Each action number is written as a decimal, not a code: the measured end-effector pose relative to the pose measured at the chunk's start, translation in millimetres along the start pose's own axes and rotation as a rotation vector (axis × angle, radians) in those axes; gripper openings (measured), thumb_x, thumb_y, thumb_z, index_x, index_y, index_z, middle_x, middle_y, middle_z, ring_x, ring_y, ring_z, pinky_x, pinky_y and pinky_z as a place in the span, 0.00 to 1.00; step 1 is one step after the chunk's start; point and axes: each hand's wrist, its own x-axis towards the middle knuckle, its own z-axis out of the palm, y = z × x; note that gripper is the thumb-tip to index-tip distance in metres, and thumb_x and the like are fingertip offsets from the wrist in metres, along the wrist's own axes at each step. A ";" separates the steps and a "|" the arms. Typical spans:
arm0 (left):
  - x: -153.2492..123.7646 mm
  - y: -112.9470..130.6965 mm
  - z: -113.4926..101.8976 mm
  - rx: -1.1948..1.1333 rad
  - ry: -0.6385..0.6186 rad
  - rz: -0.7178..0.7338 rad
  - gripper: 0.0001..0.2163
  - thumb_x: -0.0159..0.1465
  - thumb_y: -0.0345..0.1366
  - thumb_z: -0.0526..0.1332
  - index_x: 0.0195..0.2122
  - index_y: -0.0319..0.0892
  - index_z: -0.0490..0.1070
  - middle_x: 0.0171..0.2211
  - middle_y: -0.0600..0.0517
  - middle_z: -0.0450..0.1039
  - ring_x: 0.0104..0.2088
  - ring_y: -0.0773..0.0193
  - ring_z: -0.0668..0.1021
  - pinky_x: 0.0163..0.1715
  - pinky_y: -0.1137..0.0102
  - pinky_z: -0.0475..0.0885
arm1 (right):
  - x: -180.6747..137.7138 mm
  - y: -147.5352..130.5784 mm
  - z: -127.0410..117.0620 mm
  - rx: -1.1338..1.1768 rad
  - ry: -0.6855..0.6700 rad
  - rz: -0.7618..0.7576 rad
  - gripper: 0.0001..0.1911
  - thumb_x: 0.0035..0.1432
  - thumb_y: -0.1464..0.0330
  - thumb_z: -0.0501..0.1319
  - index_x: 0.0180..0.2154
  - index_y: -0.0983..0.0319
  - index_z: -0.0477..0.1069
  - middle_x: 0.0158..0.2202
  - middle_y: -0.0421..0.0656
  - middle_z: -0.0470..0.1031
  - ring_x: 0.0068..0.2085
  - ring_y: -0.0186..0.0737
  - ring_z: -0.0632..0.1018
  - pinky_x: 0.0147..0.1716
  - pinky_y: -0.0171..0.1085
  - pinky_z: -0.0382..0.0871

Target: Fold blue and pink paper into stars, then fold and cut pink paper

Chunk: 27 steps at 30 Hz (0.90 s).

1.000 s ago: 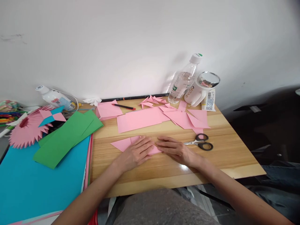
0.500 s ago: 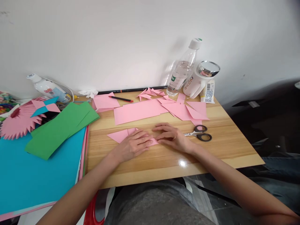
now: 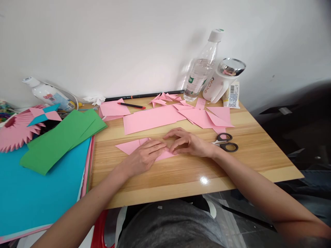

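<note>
A folded piece of pink paper lies on the table in front of me, its left end tapering to a point. My left hand rests flat across its middle, fingers stretched to the right and pressing it down. At the paper's right part, my right hand is curled, with thumb and index finger closed at its upper edge; the other fingers arch above. The left hand hides much of the paper, including its folds. Right of the right hand lie black-handled scissors, their blades partly behind the wrist.
Pink paper strips, small folded pink pieces and a pen lie farther back. A water bottle and white mug stand by the wall. Green paper and blue sheets lie left, beside a pink fan-like paper piece.
The right hand's fingers have lifted and arched a little, and more of the paper's right end shows below the hands. My left hand remains on the paper. The view has shifted slightly.
</note>
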 end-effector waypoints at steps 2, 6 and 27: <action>0.8 -0.5 -0.1 -0.017 0.014 -0.011 0.16 0.64 0.23 0.49 0.52 0.36 0.65 0.50 0.41 0.72 0.55 0.58 0.68 0.53 0.55 0.66 | -0.5 0.9 0.8 0.014 0.007 -0.003 0.05 0.55 0.68 0.63 0.35 0.58 0.77 0.51 0.45 0.70 0.54 0.44 0.65 0.53 0.48 0.62; 2.1 -1.7 0.1 -0.032 0.048 0.013 0.15 0.63 0.23 0.51 0.50 0.36 0.67 0.48 0.42 0.73 0.54 0.58 0.69 0.51 0.58 0.68 | -1.7 2.1 1.1 0.047 -0.011 -0.007 0.06 0.55 0.68 0.63 0.35 0.58 0.78 0.49 0.44 0.73 0.55 0.44 0.63 0.54 0.48 0.61; 1.9 -4.1 2.8 0.005 0.055 0.017 0.15 0.64 0.24 0.51 0.49 0.39 0.68 0.48 0.45 0.74 0.54 0.60 0.70 0.55 0.55 0.64 | -2.9 4.5 1.0 0.038 -0.020 -0.036 0.10 0.57 0.67 0.61 0.41 0.54 0.77 0.53 0.43 0.71 0.56 0.45 0.62 0.54 0.50 0.63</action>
